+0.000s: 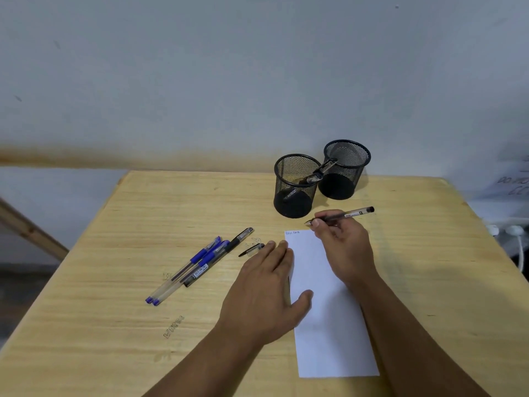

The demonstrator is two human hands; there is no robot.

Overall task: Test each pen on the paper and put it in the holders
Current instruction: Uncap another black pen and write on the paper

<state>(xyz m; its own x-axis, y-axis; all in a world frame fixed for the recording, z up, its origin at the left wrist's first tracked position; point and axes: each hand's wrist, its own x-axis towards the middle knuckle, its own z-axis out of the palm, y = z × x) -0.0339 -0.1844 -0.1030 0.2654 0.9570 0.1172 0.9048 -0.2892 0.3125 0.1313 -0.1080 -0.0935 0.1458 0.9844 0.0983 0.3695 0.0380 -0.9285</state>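
A white sheet of paper [329, 310] lies on the wooden table [120, 325], with small writing at its top left corner. My left hand [263, 293] rests flat on the paper's left edge, fingers apart. My right hand [343, 245] grips an uncapped black pen [347, 215], its tip just above the paper's top edge. A loose black pen cap [252, 250] lies left of the paper. Three capped pens [200, 262], two blue and one black, lie together further left. Two black mesh holders [296, 186] [345, 169] stand at the back, each with a pen inside.
A pale wall rises directly behind the table. White cables and plugs [512, 233] hang past the right edge. A wooden beam [31, 230] slants down at the far left. Faint pen scribbles mark the tabletop near the pens.
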